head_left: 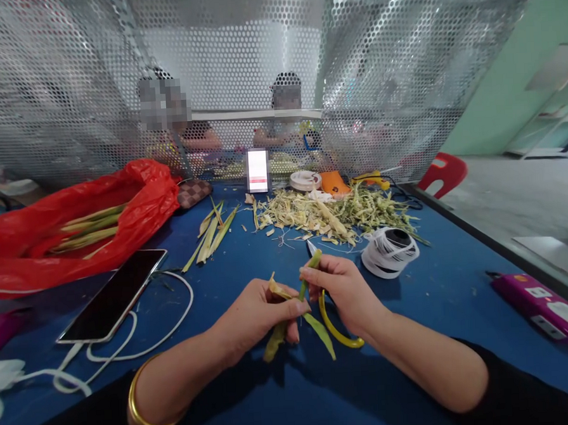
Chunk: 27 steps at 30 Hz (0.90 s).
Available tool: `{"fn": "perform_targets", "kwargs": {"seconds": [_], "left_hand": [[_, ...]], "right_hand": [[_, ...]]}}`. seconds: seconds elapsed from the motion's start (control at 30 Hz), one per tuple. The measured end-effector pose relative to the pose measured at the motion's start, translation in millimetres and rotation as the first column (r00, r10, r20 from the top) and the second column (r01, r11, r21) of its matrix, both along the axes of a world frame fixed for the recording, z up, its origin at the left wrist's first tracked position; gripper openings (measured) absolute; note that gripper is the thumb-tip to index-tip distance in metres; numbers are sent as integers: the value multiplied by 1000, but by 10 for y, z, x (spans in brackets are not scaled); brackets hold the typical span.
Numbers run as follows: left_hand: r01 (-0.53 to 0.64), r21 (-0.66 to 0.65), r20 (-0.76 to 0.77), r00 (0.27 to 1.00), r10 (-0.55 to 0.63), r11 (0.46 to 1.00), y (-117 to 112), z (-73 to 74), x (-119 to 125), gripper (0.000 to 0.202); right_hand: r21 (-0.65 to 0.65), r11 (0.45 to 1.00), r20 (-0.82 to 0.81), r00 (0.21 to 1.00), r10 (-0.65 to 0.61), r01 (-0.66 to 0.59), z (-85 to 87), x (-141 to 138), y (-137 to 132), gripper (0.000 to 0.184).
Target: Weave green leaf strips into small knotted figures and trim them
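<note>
Over the front of the blue table, both hands pinch a slim green plant stalk (pixel 311 276). My left hand (pixel 263 309) closes on its lower part, where a dry yellowish husk strip (pixel 279 289) sticks up and a green leaf (pixel 321 336) hangs down. A darker, withered leaf (pixel 275 343) droops below the left fingers. Thumb and finger of my right hand (pixel 342 285) grip the stalk's upper end. Beside and partly behind that hand are yellow-handled scissors (pixel 332 327), one blade tip showing above; whether the right fingers also hold them I cannot tell.
A spool of white thread (pixel 389 252) stands right, before a heap of plant scraps (pixel 322 213). Loose stalks (pixel 211 235), a cabled phone (pixel 114 297) and a red bag (pixel 144 188) of stalks lie left. People sit behind a perforated screen (pixel 238 62).
</note>
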<state>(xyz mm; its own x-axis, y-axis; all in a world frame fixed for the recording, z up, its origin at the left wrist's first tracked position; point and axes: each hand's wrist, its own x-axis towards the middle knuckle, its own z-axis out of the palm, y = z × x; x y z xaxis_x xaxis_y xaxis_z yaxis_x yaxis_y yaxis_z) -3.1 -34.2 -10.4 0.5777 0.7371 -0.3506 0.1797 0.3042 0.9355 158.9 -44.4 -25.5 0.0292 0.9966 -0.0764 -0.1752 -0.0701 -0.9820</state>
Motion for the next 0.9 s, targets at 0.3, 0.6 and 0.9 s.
{"fn": "perform_targets", "kwargs": {"seconds": [0.3, 0.6, 0.9], "left_hand": [[-256, -160, 181, 942, 283, 953, 160, -19, -42, 36], [-313, -81, 70, 945, 318, 946, 168, -56, -36, 35], [-437, -37, 102, 893, 439, 899, 87, -88, 17, 26]], "right_hand": [[66, 992, 253, 964, 86, -105, 56, 220, 117, 35], [164, 968, 521, 850, 77, -188, -48, 170, 93, 17], [140, 982, 530, 848, 35, -128, -87, 65, 51, 15]]}}
